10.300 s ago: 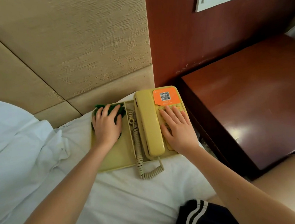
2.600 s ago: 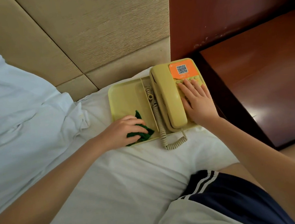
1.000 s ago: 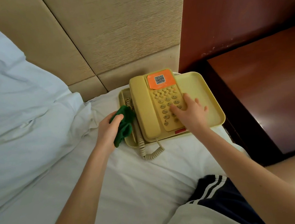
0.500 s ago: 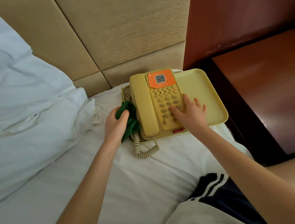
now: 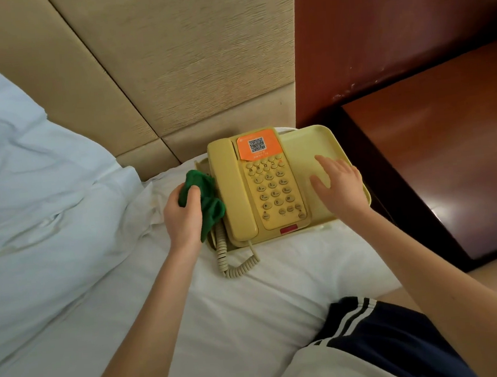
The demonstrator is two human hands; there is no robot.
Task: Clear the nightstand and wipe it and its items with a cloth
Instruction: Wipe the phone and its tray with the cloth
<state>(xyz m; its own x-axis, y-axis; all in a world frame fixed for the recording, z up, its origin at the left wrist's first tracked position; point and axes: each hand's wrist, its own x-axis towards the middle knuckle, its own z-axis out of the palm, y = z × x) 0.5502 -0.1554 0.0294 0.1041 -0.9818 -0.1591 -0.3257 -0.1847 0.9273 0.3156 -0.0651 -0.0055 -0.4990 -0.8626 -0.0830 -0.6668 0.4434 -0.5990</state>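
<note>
A yellow corded phone [image 5: 253, 188] with an orange QR sticker sits in a yellow tray [image 5: 303, 145] that lies on the white bed. My left hand [image 5: 184, 217] grips a bunched green cloth [image 5: 206, 197] against the phone's left side, by the handset. My right hand [image 5: 341, 187] lies with straight fingers on the bare right part of the tray. The coiled cord [image 5: 232, 261] trails onto the sheet in front. The dark red nightstand [image 5: 446, 149] stands to the right, its top bare.
White bedding and a pillow [image 5: 32, 175] fill the left. A beige padded headboard [image 5: 171, 60] rises behind the tray, and a red wood wall panel [image 5: 392, 28] backs the nightstand. My leg in dark striped shorts [image 5: 386, 335] is at the lower right.
The phone was shifted to the tray's left side earlier. In the last half second my right hand left the keypad and came to the bare tray; my left hand brought the cloth to the phone's side.
</note>
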